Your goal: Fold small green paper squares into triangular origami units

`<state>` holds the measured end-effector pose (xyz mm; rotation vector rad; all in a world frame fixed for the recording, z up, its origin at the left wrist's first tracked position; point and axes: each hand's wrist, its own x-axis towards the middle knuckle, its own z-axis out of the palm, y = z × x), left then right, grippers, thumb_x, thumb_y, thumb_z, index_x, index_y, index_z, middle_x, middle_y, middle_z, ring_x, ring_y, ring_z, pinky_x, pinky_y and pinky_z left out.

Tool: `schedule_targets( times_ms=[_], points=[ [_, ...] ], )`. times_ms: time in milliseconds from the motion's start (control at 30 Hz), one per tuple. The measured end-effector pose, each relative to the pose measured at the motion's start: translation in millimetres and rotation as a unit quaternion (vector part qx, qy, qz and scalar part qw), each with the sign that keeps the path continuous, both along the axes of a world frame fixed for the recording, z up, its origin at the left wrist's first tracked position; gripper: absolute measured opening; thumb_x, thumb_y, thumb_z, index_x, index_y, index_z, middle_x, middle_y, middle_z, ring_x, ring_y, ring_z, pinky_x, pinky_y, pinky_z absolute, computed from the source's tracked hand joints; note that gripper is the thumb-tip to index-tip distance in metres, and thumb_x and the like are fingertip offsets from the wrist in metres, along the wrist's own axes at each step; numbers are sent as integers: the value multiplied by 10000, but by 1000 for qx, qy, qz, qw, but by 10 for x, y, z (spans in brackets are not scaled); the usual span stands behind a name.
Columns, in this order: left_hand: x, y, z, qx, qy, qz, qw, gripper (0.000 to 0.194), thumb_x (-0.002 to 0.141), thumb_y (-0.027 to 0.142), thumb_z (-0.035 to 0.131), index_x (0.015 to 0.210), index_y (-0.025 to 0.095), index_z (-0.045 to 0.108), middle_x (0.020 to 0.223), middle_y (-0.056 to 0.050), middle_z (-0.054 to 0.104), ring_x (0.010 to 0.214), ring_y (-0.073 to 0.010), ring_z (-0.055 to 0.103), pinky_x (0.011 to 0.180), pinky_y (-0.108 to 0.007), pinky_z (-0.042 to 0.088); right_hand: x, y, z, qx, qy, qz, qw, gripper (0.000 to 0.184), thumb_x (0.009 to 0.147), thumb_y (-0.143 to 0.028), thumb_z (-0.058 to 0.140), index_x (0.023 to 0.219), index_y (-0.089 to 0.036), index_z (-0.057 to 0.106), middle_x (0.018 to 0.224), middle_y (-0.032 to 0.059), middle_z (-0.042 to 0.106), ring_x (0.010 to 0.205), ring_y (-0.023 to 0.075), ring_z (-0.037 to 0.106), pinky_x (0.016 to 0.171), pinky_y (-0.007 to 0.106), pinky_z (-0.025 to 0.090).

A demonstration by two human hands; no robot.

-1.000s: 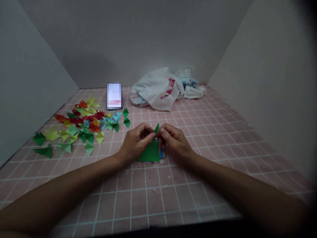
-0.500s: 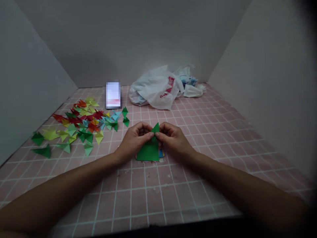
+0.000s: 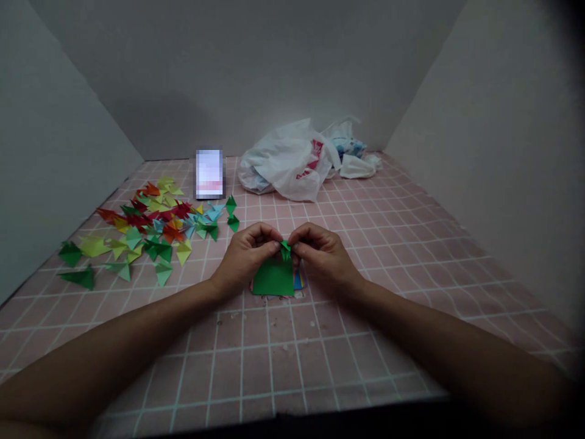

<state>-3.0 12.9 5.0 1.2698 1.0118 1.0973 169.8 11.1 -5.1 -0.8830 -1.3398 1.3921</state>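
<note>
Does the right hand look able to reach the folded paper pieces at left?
Probably not directly: the right hand pinches the small green fold, and the left hand lies between it and those pieces.

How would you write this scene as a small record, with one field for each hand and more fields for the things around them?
Left hand: pinches the green piece from its left side
Right hand: pinches the same piece from its right side
Below the hands: green sheet, with some blue paper showing past its right edge
Left: many folded papers, green, yellow, red, orange and light blue
Back: lit screen, blurred; to its right, white bag with red print
Surface: pink cloth, white grid lines
</note>
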Motion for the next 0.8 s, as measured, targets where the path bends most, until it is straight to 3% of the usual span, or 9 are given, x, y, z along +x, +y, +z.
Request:
schedule_targets(
  times_ms=[200, 333, 433, 567, 800],
  points=[
    [-21, -6, 28, -14, -4, -19, 1000, 136, 785, 290, 690, 837, 166, 672, 738, 9, 630, 680, -116, 569, 634, -229, 441, 11, -18, 27, 55, -52, -18, 997, 21, 798, -187, 619, 797, -201, 636, 680, -34, 599, 585, 107, 567, 569, 256, 457],
    [-9, 19, 6, 3, 1, -2, 1000, 207, 747, 318, 753, 825, 161, 643, 755, 12, 620, 686, -112, 564, 647, -228, 446, 4, -48, 25, 89, -95, -15, 991, 42, 824, -186, 592, 803, -203, 625, 683, -28, 593, 593, 115, 568, 569, 263, 458],
    [-1, 41, -19, 18, -1, 8, 1000, 217, 728, 286, 768, 827, 167, 617, 736, 24, 599, 673, -104, 554, 639, -222, 446, 0, -44, 15, 66, -75, 6, 995, 12, 833, -205, 601, 842, -207, 609, 663, -36, 589, 582, 114, 570, 565, 261, 466],
    [2, 47, -19, 36, 10, 7, 999, 201, 736, 262, 755, 820, 169, 599, 715, 30, 586, 660, -98, 548, 622, -218, 443, 5, -14, 12, 7, -20, 25, 999, 130, 875, -323, 622, 917, -210, 572, 645, -48, 589, 534, 108, 564, 528, 252, 476],
    [-1, 45, -4, 10, 24, -15, 1000, 222, 743, 274, 760, 871, 166, 614, 710, 32, 607, 649, -97, 573, 610, -213, 451, 12, -5, -9, -69, -29, 44, 996, 284, 838, -406, 693, 732, -186, 549, 550, -63, 532, 428, 76, 477, 426, 214, 391]
  ],
)
